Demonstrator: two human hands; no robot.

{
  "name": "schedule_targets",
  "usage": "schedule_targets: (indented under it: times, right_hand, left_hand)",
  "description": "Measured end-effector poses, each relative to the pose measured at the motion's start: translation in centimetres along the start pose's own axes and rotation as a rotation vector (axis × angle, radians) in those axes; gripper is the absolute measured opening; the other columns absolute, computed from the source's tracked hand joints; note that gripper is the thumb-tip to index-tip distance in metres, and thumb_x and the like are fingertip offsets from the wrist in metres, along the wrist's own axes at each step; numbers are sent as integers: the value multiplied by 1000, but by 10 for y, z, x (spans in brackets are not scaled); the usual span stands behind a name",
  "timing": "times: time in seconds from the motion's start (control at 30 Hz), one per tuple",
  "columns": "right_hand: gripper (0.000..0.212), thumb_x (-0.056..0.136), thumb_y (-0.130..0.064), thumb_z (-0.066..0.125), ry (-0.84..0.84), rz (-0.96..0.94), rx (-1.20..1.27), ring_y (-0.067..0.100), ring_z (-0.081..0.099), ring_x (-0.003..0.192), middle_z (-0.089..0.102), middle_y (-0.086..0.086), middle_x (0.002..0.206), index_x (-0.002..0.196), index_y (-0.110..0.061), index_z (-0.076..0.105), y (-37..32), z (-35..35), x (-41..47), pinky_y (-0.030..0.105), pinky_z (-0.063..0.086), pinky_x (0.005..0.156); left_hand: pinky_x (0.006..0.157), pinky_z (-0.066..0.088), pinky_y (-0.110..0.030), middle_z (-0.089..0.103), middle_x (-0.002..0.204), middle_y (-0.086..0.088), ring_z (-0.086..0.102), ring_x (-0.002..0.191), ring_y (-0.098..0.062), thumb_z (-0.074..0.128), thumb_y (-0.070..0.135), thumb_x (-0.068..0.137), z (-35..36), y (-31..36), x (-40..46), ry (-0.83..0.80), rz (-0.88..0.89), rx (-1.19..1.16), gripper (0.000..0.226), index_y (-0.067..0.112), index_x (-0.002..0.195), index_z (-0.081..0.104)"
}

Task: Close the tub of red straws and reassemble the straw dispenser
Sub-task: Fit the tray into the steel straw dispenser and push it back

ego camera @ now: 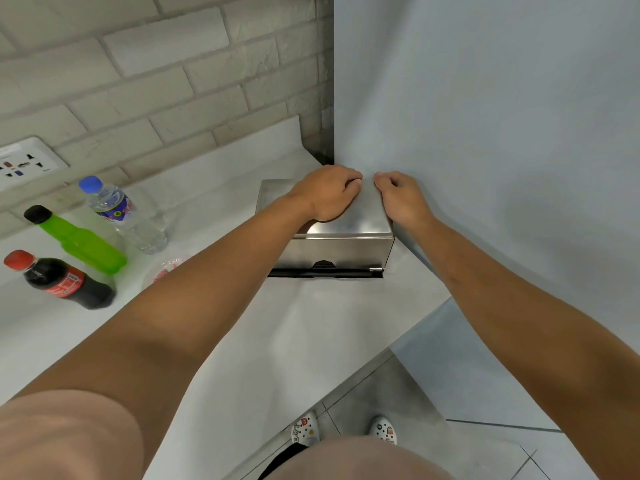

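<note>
A steel dispenser (332, 233) is seen at centre frame on the white counter (284, 341), against the grey wall at right; its contents are hidden. A clear tub (162, 271) with red inside is partly hidden behind the left forearm, centre left. Three capped bottles are stood at left: water (124, 216), green (79, 240), cola (62, 280). Both hands, left (329, 195) and right (401, 199), are laid on the dispenser's lid with fingers curled over its far edge; nothing is gripped visibly.

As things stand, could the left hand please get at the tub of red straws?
Probably yes: the left hand rests on the dispenser lid, and the tub sits just beside that forearm, nothing between.
</note>
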State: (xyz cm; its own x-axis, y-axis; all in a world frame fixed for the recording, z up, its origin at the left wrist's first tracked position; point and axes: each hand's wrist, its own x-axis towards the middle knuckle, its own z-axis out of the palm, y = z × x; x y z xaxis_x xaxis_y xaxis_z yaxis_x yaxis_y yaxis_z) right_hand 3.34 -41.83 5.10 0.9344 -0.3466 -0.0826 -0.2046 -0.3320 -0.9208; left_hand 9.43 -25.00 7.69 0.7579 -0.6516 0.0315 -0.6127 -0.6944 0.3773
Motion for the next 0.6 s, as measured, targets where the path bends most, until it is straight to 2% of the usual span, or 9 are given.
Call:
schedule_targets:
  times: [0.07,0.17,0.27,0.33,0.4,0.47,0.53,0.57,0.6]
  right_hand:
    - [45,106,-32,51,-12,-1,-18,19,55,78,58,12,84,91,8,64,3,-1,3,34,45,73]
    - [44,107,-34,51,-17,-43,-114,20,59,81,64,10,86,96,4,68,2,-3,7,34,47,77]
    - [32,106,-31,55,1,-150,-277,19,65,99,73,7,112,116,-6,71,-3,-4,8,29,48,88]
    - [34,105,-32,57,-9,-254,-358,14,61,108,69,6,130,130,-10,67,-10,-1,7,23,42,94]
    - [35,104,-34,58,-48,-382,-421,18,62,116,67,7,135,131,-13,66,-20,10,6,23,39,96]
    - [36,103,-36,57,-126,-485,-488,24,62,120,67,7,133,131,-15,67,-33,26,6,25,39,95]
    - [37,105,-35,56,-258,-546,-552,25,62,120,67,6,134,134,-15,67,-48,46,6,26,40,94]
    - [37,105,-34,55,-328,-584,-589,25,62,121,68,7,135,134,-14,67,-55,57,5,28,43,96]
    - [36,106,-32,54,-392,-628,-624,27,62,122,68,9,134,133,-11,67,-60,68,4,32,46,100]
  left_hand:
    - [87,54,-47,74,105,-13,66,96,-29,38,36,107,-1,1,-1,7,-2,-21,46,5,112,71]
    - [96,49,-35,73,124,-11,65,114,-28,44,31,109,-2,-1,-6,47,-26,-51,39,9,127,71]
    - [97,44,-33,70,130,-14,62,119,-30,47,26,110,-7,-14,-20,145,-54,-109,36,7,132,68]
    - [105,40,-31,65,139,-14,58,129,-30,48,23,109,-12,-28,-38,227,-126,-166,37,8,137,65]
    - [110,34,-26,60,147,-10,53,136,-25,49,20,108,-16,-46,-59,335,-234,-235,38,11,142,62]
    - [111,35,-22,60,146,-7,53,135,-21,50,17,106,-16,-61,-77,457,-359,-370,38,14,141,63]
    - [106,43,-18,62,144,-6,58,129,-20,51,15,106,-11,-72,-89,531,-511,-623,38,13,142,62]
    - [106,48,-19,64,142,-6,61,125,-20,50,15,107,-8,-75,-93,537,-581,-789,38,12,142,62]
    - [109,51,-28,66,139,-7,63,122,-21,49,15,108,-4,-78,-97,537,-626,-950,36,11,141,62]
